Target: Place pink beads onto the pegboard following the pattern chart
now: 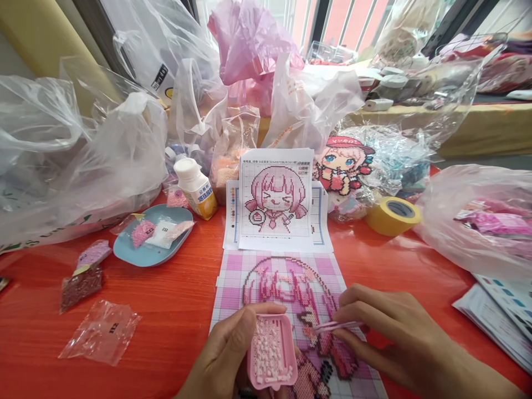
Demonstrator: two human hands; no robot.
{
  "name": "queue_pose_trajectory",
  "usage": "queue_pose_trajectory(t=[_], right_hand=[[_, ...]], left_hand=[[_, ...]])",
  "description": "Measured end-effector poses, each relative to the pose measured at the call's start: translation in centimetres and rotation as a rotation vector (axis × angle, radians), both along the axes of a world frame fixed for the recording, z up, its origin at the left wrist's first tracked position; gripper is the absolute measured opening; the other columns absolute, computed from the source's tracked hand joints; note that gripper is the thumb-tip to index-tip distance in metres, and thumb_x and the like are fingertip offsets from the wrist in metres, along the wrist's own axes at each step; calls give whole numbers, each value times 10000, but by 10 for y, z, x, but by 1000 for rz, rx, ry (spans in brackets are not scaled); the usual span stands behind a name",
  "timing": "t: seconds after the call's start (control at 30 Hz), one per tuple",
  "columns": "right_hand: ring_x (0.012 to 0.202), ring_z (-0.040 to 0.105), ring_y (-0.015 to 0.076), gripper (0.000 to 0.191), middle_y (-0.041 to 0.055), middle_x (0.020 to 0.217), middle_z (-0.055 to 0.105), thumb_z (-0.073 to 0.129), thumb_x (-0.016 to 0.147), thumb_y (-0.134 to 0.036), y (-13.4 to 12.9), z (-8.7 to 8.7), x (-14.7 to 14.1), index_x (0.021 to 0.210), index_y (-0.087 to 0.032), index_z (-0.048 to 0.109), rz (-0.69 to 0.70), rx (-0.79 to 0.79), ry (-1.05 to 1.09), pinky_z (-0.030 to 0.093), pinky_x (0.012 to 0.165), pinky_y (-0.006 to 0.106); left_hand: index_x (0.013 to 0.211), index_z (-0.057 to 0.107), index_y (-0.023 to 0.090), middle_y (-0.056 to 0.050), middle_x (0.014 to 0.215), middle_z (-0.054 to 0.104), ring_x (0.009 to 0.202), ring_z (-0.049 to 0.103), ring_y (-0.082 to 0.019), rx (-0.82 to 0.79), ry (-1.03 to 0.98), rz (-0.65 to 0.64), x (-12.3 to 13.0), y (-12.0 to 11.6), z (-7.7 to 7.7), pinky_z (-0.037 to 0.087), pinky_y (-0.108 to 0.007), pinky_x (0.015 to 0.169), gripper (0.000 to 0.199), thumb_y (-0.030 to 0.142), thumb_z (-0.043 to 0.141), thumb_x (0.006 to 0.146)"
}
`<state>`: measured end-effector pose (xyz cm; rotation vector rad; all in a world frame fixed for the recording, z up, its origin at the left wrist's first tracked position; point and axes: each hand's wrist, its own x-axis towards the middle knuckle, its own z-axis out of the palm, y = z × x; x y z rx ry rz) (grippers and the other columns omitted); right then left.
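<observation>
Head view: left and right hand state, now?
Left hand: closed, holding a pink tray of pale beads.
Right hand: closed, holding pink tweezers.

Red wood-grain tabletop [172, 327] before a yellow ledge [494, 128]; behind, a barred window [353, 25] with dark frame [320, 25] admits daylight.

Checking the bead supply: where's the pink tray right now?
In the head view, the pink tray is at bottom centre in the left hand, just left of the tweezers in the right hand.
</observation>
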<state>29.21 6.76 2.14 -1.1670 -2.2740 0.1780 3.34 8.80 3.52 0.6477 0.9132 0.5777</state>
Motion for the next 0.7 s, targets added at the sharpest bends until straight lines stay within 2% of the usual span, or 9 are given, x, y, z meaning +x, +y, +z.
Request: queue_pose_trajectory(t=[0.23, 0.4, 0.7], right_hand=[[607, 583, 90, 79, -1, 786, 619, 525, 963, -232, -1, -4, 0, 904, -206, 571, 33, -33, -38, 420, 532, 217], [600, 574, 91, 90, -1, 784, 615, 524, 961, -233, -1, -6, 0, 892, -205, 575, 35, -24, -49, 407, 528, 218], [600, 574, 88, 82, -8, 776, 610, 527, 961, -229, -1, -6, 0, 901, -206, 579, 50, -29, -67, 397, 520, 219]], left_hand=[[1098, 646, 143, -92, 809, 769, 676, 705, -195, -10, 15, 6, 0, -2, 1, 510, -279, 633, 627, 684, 606, 785], [1119, 635, 148, -107, 824, 768, 601, 669, -169, -30, 14, -25, -1, -2, -1, 475, -263, 569, 630, 686, 592, 794], [1133, 627, 138, -119, 840, 770, 633, 667, -178, 42, 38, -59, -2, -1, -3, 477, -278, 598, 625, 678, 555, 826]])
